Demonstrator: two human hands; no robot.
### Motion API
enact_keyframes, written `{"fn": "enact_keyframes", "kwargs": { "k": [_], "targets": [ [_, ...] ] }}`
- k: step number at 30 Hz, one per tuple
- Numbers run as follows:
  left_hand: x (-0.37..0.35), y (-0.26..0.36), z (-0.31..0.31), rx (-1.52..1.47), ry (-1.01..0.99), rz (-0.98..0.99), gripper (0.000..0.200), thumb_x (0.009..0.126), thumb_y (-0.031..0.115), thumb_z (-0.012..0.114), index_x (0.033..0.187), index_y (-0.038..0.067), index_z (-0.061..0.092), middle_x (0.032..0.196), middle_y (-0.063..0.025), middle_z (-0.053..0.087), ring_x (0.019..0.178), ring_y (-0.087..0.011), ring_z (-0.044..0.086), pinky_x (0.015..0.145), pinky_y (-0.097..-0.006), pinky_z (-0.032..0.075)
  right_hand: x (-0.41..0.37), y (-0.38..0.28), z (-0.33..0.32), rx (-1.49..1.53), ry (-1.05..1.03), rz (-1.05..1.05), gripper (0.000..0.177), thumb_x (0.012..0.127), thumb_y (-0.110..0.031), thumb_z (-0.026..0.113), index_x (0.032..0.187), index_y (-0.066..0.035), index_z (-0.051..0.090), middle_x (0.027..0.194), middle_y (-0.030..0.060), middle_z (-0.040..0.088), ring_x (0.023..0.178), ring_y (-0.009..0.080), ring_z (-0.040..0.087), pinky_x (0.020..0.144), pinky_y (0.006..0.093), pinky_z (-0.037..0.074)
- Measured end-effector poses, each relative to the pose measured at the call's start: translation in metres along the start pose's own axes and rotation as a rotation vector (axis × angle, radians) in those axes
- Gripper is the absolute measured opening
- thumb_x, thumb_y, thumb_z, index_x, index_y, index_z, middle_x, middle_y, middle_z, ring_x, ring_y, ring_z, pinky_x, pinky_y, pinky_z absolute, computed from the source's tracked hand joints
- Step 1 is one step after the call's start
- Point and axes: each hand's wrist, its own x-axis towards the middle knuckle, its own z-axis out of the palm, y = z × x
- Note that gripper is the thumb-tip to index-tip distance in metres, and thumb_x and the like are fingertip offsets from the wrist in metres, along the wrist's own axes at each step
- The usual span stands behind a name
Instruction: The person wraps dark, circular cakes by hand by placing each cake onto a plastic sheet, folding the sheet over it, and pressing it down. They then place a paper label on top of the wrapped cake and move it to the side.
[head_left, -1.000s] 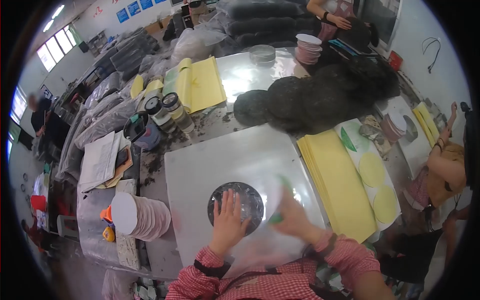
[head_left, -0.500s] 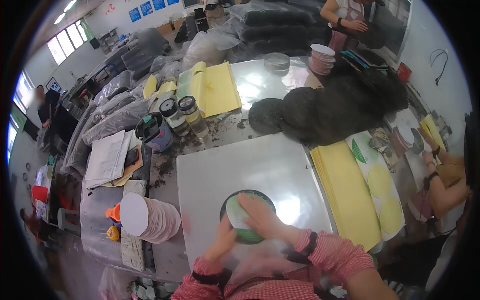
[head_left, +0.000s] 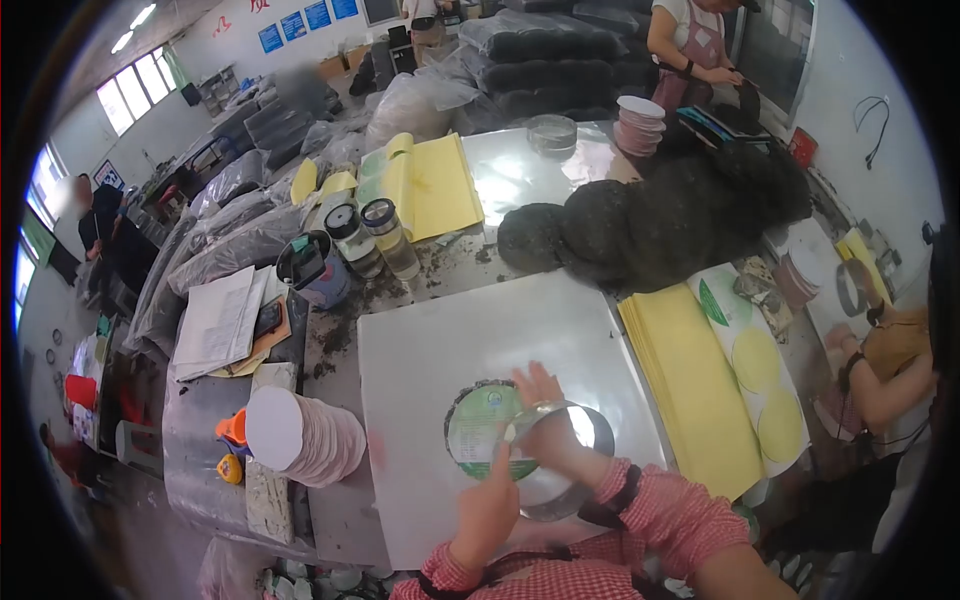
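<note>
Right hand (head_left: 545,425) is closed on the upper rim of a metal ring (head_left: 602,455). The ring is tilted, half over the round printed label (head_left: 473,425), overlapping its right side. The rim grip probably keeps the palm off the label face. Left hand (head_left: 488,510) grips nothing: fingers are loose, with one fingertip on the label's lower edge, likely pinning it flat. The label sits print-up on a dark round patch low in the middle of the white board (head_left: 480,330), straight in front of the person (motion blur here, so contact is hard to call). The board lies flat on the crumb-strewn desk (head_left: 450,265). A stack of white paper discs (head_left: 300,435) is within left reach, and yellow sheets (head_left: 685,370) lie just beside the board's right edge.
</note>
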Motion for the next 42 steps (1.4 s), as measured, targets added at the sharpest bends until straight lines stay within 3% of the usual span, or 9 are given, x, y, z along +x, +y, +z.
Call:
{"fn": "enact_keyframes", "kwargs": {
  "k": [5,8,15,23,26,34,38,40,42],
  "targets": [
    [-0.044,-0.017,-0.002,-0.185,0.027,-0.293,0.057,0.091,0.005,0.056,0.147,0.001,0.044,0.068,-0.0187,0.062,0.057,-0.0364,0.063,0.054,-0.0440,0.049,-0.034,-0.042,0.000,0.211,-0.656,-0.185,0.021,0.093,-0.024,0.062,0.103,-0.007,0.071,0.080,0.0101,0.071,0.090,0.0301,0.068,0.110,0.0495,0.041],
    [-0.090,-0.071,0.009,-0.426,0.020,-0.611,0.041,0.092,0.013,0.061,0.132,0.005,0.059,0.080,-0.0200,0.068,0.070,-0.0418,0.066,0.063,-0.0475,0.052,-0.046,-0.037,-0.013,0.249,-0.524,-0.167,0.023,0.093,-0.027,0.065,0.107,-0.011,0.071,0.081,0.0093,0.071,0.091,0.0282,0.068,0.111,0.0515,0.040],
    [-0.115,-0.140,-0.054,-0.094,-0.395,0.117,0.023,0.072,0.033,0.086,0.087,0.019,0.076,0.101,-0.0012,0.066,0.102,-0.0247,0.057,0.091,-0.0411,0.039,-0.110,0.009,-0.072,-0.048,-0.473,-0.242,0.057,0.075,-0.049,0.082,0.114,-0.010,0.069,0.155,0.0354,0.026,0.132,0.0519,0.046,0.112,0.0489,0.039],
    [-0.122,-0.165,-0.041,-0.018,-0.527,0.176,0.033,0.066,0.034,0.086,0.095,0.022,0.074,0.101,-0.0045,0.064,0.104,-0.0292,0.058,0.092,-0.0443,0.038,-0.157,-0.009,-0.069,0.211,-0.590,-0.410,0.059,0.086,-0.035,0.076,0.135,-0.007,0.058,0.154,0.0361,0.030,0.138,0.0489,0.041,0.113,0.0471,0.037],
    [-0.097,-0.141,-0.066,-0.218,-0.440,0.066,0.027,0.071,0.027,0.082,0.096,0.019,0.074,0.099,-0.0062,0.063,0.101,-0.0307,0.058,0.089,-0.0436,0.042,-0.136,-0.048,-0.073,0.766,-0.816,0.210,0.075,0.093,-0.040,0.065,0.149,0.001,0.039,0.153,0.0332,0.035,0.137,0.0426,0.044,0.114,0.0420,0.035],
    [-0.098,-0.175,-0.052,-0.247,-0.469,0.207,0.012,0.080,0.013,0.072,0.092,0.010,0.074,0.094,-0.0092,0.064,0.092,-0.0327,0.060,0.083,-0.0436,0.046,-0.129,-0.057,-0.067,0.547,-0.855,-0.014,0.083,0.094,-0.041,0.059,0.156,0.002,0.024,0.153,0.0310,0.037,0.132,0.0385,0.050,0.110,0.0412,0.039],
    [-0.057,-0.141,-0.090,-0.295,-0.057,-0.064,0.004,0.085,0.007,0.071,0.088,0.008,0.072,0.091,-0.0069,0.064,0.086,-0.0298,0.061,0.075,-0.0381,0.049,-0.126,-0.054,-0.018,0.762,-0.943,0.082,0.078,0.089,-0.042,0.068,0.149,0.000,0.041,0.153,0.0361,0.034,0.128,0.0417,0.052,0.106,0.0449,0.043],
    [-0.065,-0.114,-0.098,-0.115,-0.167,0.261,0.005,0.083,0.010,0.069,0.088,0.010,0.072,0.090,-0.0073,0.064,0.088,-0.0290,0.063,0.076,-0.0400,0.051,-0.117,-0.026,-0.019,0.845,-0.817,0.064,0.067,0.083,-0.041,0.076,0.132,-0.001,0.057,0.151,0.0390,0.033,0.128,0.0485,0.050,0.104,0.0483,0.045],
    [-0.086,-0.101,-0.074,0.028,-0.277,0.393,0.013,0.082,0.015,0.071,0.095,0.014,0.070,0.093,-0.0059,0.064,0.093,-0.0276,0.064,0.083,-0.0393,0.049,-0.102,0.013,0.003,0.167,-0.585,0.065,0.059,0.077,-0.040,0.082,0.117,0.000,0.064,0.147,0.0399,0.037,0.130,0.0542,0.045,0.106,0.0499,0.044]
  ]
}}
